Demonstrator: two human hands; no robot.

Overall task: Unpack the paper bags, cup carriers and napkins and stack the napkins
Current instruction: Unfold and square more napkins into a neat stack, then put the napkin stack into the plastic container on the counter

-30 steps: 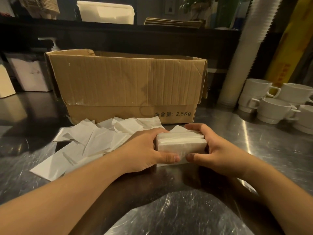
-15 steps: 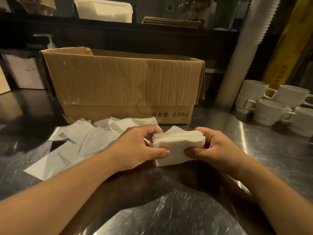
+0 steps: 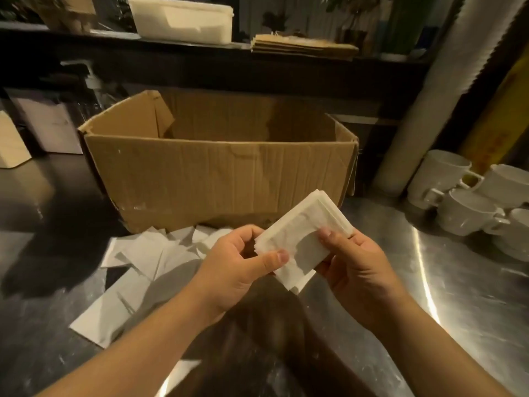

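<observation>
Napkin stack (image 3: pixel 300 242): I am holding it up off the steel counter (image 3: pixel 458 296), in front of the cardboard box (image 3: pixel 217 179), tilted so its broad face is turning toward me
Left hand (image 3: pixel 237 267): I am pinching the stack's near-left corner, thumb on the face, the other fingers curled in behind
Right hand (image 3: pixel 355 270): I am gripping the right side, thumb lying across the top face, fingers wrapped underneath
Long axis: it is running from near left to far right, so the far corner is pointing toward the box's right end
Edges: the sheets are fanning out a little at the near corner, so I am judging the pile is not yet square
Which hand is nearer: both are touching it; the right is carrying more of the weight, I think
Loose napkins (image 3: pixel 148 262): they are lying scattered flat on the counter to the left, just in front of the box, close beside my left wrist
What is standing in the way: the box wall is sitting just beyond the stack; the bare counter directly below my hands is looking like the likely place to set it down
Other things: white cups (image 3: pixel 469 207) are crowding the far right, well apart from my hands; a tall sleeve of paper cups (image 3: pixel 429 104) is leaning behind them
</observation>
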